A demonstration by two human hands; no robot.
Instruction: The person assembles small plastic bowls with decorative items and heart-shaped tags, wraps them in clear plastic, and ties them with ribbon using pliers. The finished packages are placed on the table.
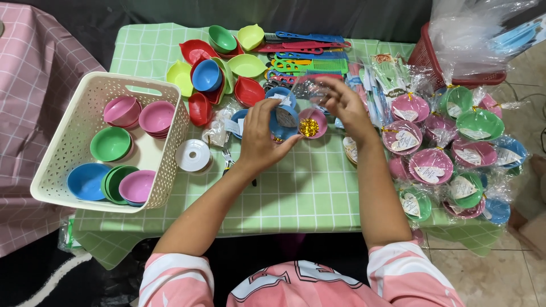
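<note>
My left hand (263,136) curled around a small blue bowl (282,118) | my right hand (344,102) pinching clear cellophane wrap (310,88) above it | both over the green checked table (307,187), beside a pink bowl of gold ties (310,126)

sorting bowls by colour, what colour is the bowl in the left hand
Blue; the bowl in the left hand shows best in the head view.

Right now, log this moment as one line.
left hand: holds blue bowl | right hand: holds clear wrap | pink bowl: gold ties | basket: bowls
</note>
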